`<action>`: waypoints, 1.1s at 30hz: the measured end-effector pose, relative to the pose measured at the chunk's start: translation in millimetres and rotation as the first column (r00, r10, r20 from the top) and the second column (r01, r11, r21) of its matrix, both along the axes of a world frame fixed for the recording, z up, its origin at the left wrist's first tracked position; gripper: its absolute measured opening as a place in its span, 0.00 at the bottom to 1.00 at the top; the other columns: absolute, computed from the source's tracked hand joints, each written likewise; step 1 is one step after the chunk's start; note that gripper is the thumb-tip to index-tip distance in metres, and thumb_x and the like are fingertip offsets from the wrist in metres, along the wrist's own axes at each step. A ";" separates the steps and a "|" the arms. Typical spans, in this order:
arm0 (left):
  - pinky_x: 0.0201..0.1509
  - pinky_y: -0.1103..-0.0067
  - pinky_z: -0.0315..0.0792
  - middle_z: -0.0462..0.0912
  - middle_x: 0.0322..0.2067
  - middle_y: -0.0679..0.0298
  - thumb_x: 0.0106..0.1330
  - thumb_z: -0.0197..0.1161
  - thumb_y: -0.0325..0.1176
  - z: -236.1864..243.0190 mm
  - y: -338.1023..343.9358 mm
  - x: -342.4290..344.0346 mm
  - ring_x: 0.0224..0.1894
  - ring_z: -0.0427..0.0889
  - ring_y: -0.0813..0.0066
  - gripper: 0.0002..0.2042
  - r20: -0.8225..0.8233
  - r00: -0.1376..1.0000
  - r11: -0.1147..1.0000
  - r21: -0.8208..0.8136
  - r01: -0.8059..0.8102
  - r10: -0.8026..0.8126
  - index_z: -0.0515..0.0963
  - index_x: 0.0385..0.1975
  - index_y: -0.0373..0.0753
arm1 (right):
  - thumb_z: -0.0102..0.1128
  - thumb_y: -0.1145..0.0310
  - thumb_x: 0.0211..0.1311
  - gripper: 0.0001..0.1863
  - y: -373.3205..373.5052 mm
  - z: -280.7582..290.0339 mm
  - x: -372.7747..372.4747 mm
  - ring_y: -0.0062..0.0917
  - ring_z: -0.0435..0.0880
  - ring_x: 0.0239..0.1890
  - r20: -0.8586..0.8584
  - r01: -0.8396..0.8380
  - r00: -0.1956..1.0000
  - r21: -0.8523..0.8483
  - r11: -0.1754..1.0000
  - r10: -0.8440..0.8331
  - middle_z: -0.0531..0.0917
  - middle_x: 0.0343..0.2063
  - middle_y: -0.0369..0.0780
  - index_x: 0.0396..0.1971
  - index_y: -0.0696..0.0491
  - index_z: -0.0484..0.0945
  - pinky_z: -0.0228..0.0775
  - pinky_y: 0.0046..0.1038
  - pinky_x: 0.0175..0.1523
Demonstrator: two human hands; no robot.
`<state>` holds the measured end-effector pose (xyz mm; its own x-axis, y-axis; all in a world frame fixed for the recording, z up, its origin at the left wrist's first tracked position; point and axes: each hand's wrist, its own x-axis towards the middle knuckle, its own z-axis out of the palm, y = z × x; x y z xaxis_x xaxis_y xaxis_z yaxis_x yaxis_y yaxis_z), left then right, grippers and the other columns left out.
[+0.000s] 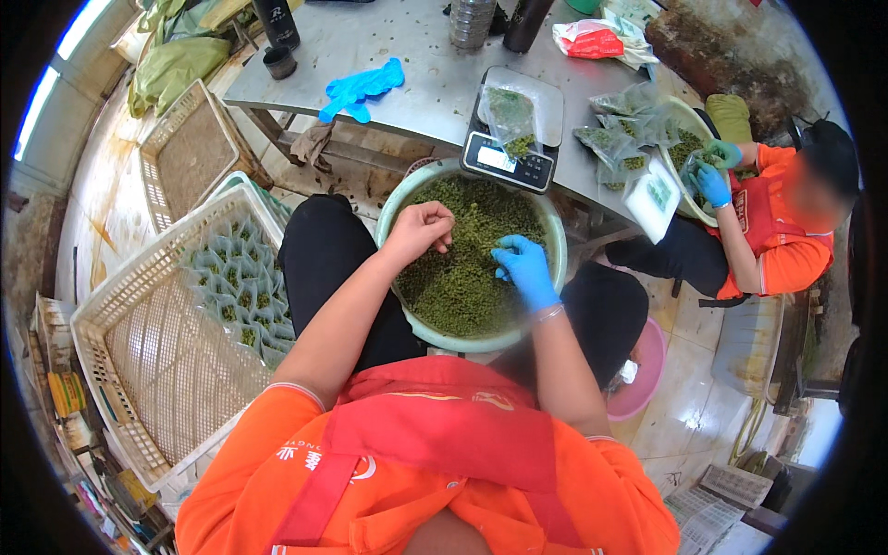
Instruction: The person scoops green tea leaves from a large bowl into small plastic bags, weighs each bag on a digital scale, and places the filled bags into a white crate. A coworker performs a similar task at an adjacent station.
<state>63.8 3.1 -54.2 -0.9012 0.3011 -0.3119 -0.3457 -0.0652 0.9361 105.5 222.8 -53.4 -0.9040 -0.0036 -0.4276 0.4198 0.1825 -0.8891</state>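
Note:
Between my knees stands a large pale green basin (396,199) filled with small green berries (467,291) that look like green peppercorns. Over its left part hangs my bare left hand (421,231), fingers curled in and thumb against them; whatever they pinch is too small to make out. My right hand (527,268) wears a blue glove and is over the basin's right side. Its fingers are bent together close above the berries, and what they hold cannot be seen. A digital scale (490,159) at the table edge carries a clear bag (511,113) with some green berries in it.
A white plastic crate (139,347) with several filled small bags (242,287) is at my left. On the metal table (416,55) lie a blue glove (363,88) and more filled bags (624,129). At right, a gloved co-worker (772,217) handles a bag over another basin (689,116). A pink basin (652,370) stands on the floor.

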 end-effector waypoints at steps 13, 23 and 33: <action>0.33 0.71 0.72 0.81 0.22 0.62 0.53 0.58 0.40 10.8 1.3 15.7 0.27 0.81 0.63 0.10 -0.370 0.893 0.640 -0.758 -0.130 -0.257 0.78 0.29 0.43 | 0.59 0.73 0.57 0.11 -3.8 72.0 -16.6 0.18 0.76 0.16 -0.207 0.213 0.919 -0.454 0.865 -0.334 0.80 0.24 0.38 0.39 0.58 0.74 0.65 0.17 0.20; 0.30 0.69 0.72 0.80 0.20 0.61 0.53 0.58 0.40 9.7 3.8 16.5 0.26 0.80 0.61 0.09 -0.426 0.861 0.639 -0.751 -0.165 -0.278 0.78 0.29 0.43 | 0.48 0.72 0.64 0.25 -59.0 57.3 -67.8 0.20 0.79 0.22 -0.387 0.247 0.837 -0.363 0.898 -0.387 0.79 0.33 0.39 0.62 0.56 0.58 0.69 0.20 0.23; 0.29 0.68 0.73 0.79 0.18 0.59 0.54 0.57 0.39 20.3 9.3 18.0 0.24 0.80 0.58 0.08 -0.444 0.861 0.673 -0.718 -0.179 -0.246 0.77 0.29 0.44 | 0.53 0.66 0.56 0.22 -29.0 87.9 -100.2 0.40 0.81 0.32 -0.505 0.127 0.799 0.672 0.730 0.326 0.79 0.38 0.49 0.51 0.55 0.70 0.72 0.36 0.39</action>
